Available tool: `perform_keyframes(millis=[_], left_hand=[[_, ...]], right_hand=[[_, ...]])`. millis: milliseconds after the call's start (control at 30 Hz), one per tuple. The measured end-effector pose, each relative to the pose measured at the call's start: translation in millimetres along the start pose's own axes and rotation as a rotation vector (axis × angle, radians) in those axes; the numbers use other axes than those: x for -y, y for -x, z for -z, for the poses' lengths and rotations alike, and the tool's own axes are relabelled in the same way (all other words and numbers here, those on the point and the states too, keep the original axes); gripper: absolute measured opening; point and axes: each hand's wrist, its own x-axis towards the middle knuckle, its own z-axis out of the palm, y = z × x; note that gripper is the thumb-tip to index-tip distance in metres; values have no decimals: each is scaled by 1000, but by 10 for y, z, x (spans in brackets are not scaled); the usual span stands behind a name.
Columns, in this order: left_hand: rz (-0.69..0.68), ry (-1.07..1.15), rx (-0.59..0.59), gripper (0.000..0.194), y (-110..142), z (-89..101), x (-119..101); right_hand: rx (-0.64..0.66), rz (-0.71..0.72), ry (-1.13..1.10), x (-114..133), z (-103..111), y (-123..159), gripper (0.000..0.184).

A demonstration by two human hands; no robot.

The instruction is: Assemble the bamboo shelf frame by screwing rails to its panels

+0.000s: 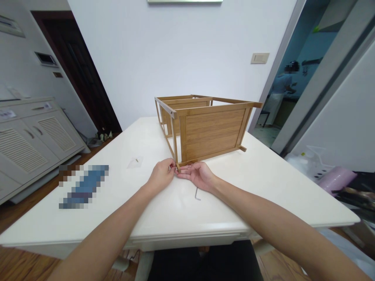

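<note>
A wooden shelf frame (215,134) with slim legs and a flat panel lies on its side on the white table. My left hand (162,175) is at its near lower corner, thumb and fingers pinched together against the leg end (178,168). Whatever is between those fingertips is too small to make out. From the other side my right hand (200,175) reaches under the same corner, palm up, its fingers stretched out and touching the leg. An L-shaped hex key (197,194) lies on the table just below my right hand.
A small clear plastic bag (135,161) with a tiny piece in it lies left on the white table (140,218). Farther left is a blurred-out blue item (88,185). A person (283,84) stands in the room beyond the doorway. Bags and a pink roll (336,179) sit at right.
</note>
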Motion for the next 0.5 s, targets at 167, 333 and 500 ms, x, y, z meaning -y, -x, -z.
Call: perform_keyframes(millis=[167,333,500], left_hand=[[179,244,110,16,-34,-13,-7],[170,228,72,14,-25,-25,-29],[-32,-11,-5,16,5,-37,10]], right_hand=[[-5,-7,9,3,-3,-3,25],[-9,-16,14,1,-2,-11,24],[-7,-6,5,1,-14,-4,25]])
